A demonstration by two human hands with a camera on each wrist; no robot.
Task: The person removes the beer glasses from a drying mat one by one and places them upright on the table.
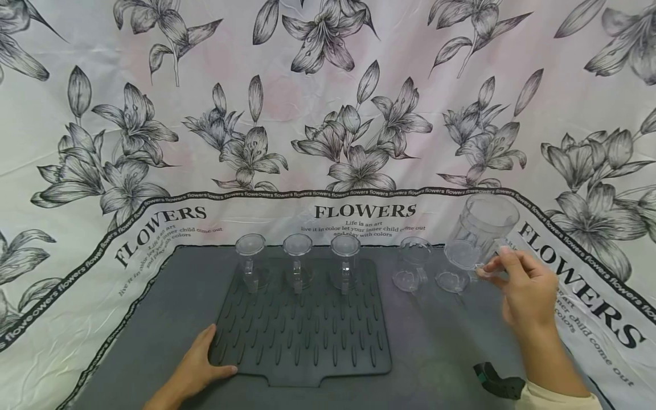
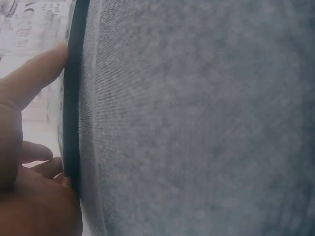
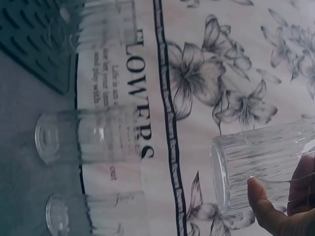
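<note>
My right hand (image 1: 528, 285) holds a clear ribbed glass mug (image 1: 482, 230) by its handle, raised above the table at the right. In the right wrist view, the thumb presses the handle of this mug (image 3: 261, 169). My left hand (image 1: 192, 364) rests at the front left corner of a dark ridged drying mat (image 1: 302, 336), its fingers along the left side and the thumb at the front edge. Along the back of the mat stand three glass mugs, left (image 1: 251, 265), middle (image 1: 298, 265) and right (image 1: 345, 265), bases up and handles facing me.
Right of the mat, two more clear glasses, one (image 1: 411, 265) nearer the mat and one (image 1: 453, 280) partly behind the raised mug, stand upright on the grey table (image 1: 138, 341). A black strap-like object (image 1: 497, 382) shows by the right sleeve. A flower-printed cloth (image 1: 277, 159) hangs behind.
</note>
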